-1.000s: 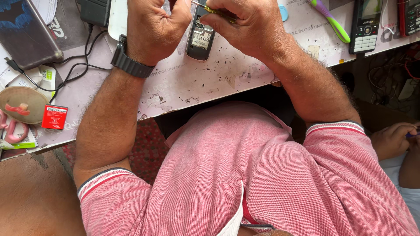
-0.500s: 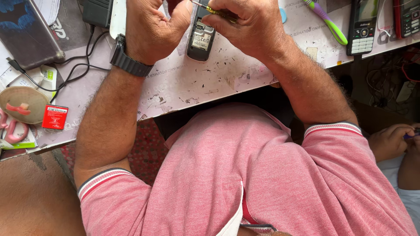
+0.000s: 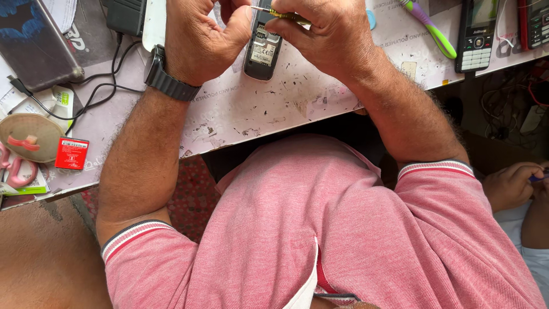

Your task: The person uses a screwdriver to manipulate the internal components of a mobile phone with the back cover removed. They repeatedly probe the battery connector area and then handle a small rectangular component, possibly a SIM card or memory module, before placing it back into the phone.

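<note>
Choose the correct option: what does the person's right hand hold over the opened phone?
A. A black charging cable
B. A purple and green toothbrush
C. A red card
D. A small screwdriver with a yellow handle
D. The right hand pinches a small screwdriver with a yellowish handle, its metal tip pointing at the open back of the phone, which the left hand steadies; the toothbrush lies untouched on the table.

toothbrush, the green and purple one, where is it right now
In the head view the toothbrush lies on the white worktop at upper right, between the right hand and an upright black keypad phone.
</note>
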